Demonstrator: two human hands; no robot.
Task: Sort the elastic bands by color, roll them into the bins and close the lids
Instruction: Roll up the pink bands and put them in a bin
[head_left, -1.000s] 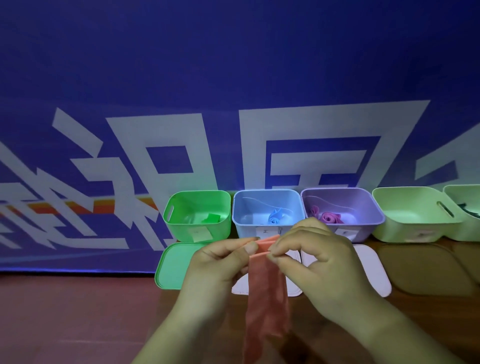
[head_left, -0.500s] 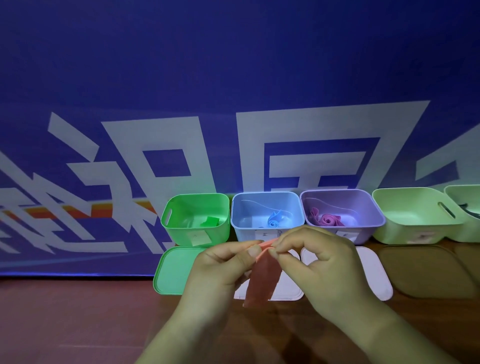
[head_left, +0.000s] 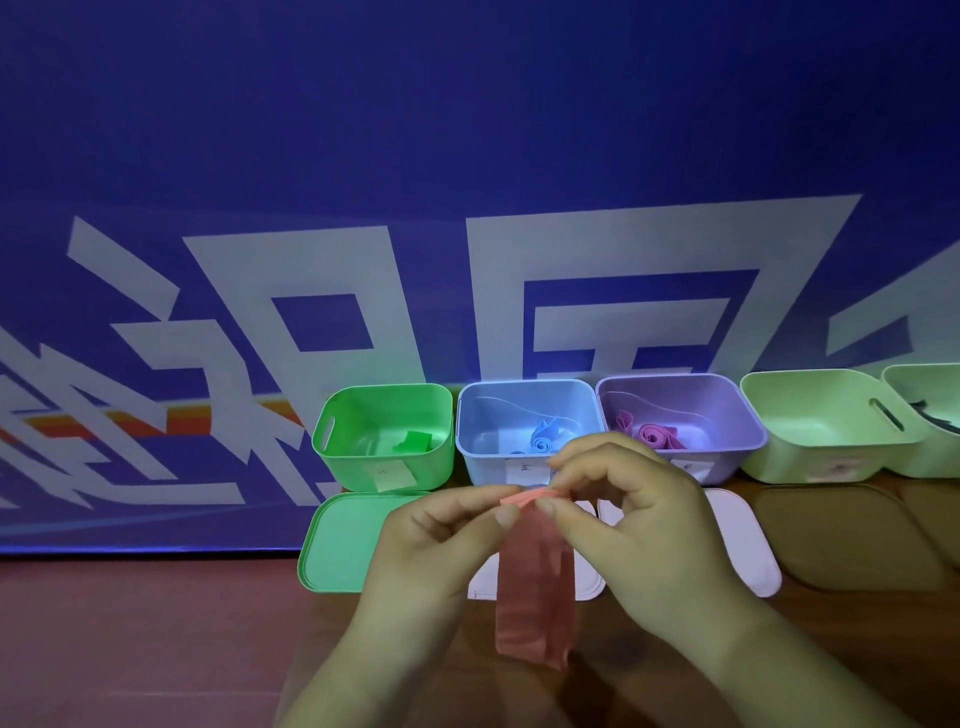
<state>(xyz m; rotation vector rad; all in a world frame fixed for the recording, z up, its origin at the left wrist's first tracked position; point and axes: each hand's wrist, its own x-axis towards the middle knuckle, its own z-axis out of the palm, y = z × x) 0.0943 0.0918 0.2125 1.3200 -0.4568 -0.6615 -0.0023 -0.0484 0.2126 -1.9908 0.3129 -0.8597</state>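
Dangling red band (head_left: 535, 587) before white lid (head_left: 484, 579)

Red elastic band (head_left: 535, 597): top edge rolled, remainder hanging.
Green bin (head_left: 353, 467), blue bin (head_left: 488, 467), purple bin (head_left: 732, 452): upright, uncovered, side by side.

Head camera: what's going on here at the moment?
A person appears to be rolling a salmon-pink elastic band: the left grip and right grip both pinch its folded top end, the rest hanging down. Behind, the green bin, blue bin and purple bin each hold a band. The green lid and white lids lie on the table, no bin closed yet.
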